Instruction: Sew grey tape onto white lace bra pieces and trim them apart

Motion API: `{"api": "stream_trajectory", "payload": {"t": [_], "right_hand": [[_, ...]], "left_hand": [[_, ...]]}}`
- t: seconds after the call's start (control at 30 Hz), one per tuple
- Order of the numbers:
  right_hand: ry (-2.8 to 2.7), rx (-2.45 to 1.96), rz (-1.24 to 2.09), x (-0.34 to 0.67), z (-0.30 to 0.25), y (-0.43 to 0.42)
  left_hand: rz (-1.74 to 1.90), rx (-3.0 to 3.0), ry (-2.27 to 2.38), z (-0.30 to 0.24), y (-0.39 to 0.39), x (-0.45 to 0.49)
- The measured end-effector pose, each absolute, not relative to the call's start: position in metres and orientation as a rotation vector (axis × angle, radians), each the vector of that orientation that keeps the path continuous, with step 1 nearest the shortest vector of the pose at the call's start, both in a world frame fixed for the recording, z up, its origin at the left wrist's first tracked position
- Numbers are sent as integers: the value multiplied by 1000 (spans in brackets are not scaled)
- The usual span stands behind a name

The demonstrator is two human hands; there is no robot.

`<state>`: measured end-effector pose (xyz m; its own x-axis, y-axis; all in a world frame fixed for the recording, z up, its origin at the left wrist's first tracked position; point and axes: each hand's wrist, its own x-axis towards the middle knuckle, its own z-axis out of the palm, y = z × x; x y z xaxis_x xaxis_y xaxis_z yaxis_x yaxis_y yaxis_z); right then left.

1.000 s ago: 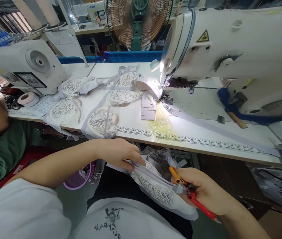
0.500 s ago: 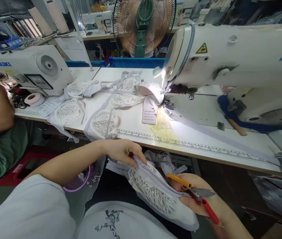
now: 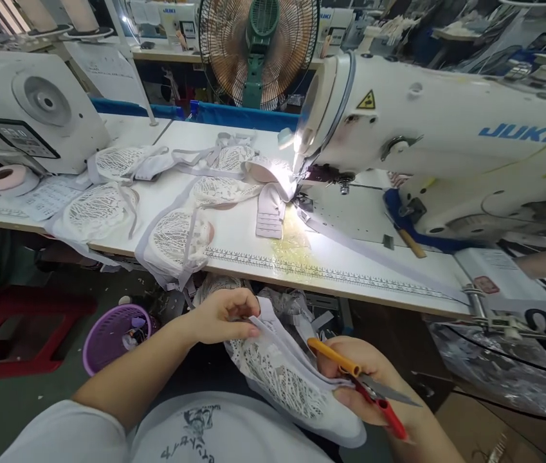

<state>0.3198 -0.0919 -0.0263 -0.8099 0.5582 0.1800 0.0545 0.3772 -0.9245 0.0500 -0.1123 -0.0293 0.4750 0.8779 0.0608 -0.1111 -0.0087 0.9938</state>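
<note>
Our left hand [image 3: 227, 316] pinches the lace bra [image 3: 282, 376], right hand [image 3: 375, 357] grips it plus scissors [image 3: 373, 387]; not set down yet, cuts unclear to us.

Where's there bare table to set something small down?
A narrow wedge right of the yellow film, between lavender strip and ruler; another patch between front lace cup and lined tab. Crowded: farther left, with lace pieces; beneath the lit sewing head; nearest you, with the held garment and scissors.
</note>
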Motion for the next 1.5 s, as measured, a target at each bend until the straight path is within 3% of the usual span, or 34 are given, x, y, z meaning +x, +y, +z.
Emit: {"api": "stream_trajectory", "payload": {"t": [0.33,0.6,0.8,1.27,1.5], "right_hand": [[-2324,-706,1298,316,-15,-101],[-2470,-516,1254,309,-7,-102],[-2506,-523,1206,306,-7,-107],[-2204,-930,1149,313,-36,-108],[-2054,-893,1107,306,-45,-107]], "left_hand": [[968,1223,844,-34,-134,50],[826,871,960,-18,-130,55],[918,832,1165,-12,-129,70],[1215,1080,1356,-15,-131,78],[1307,1336,1308,-9,-125,77]]}}
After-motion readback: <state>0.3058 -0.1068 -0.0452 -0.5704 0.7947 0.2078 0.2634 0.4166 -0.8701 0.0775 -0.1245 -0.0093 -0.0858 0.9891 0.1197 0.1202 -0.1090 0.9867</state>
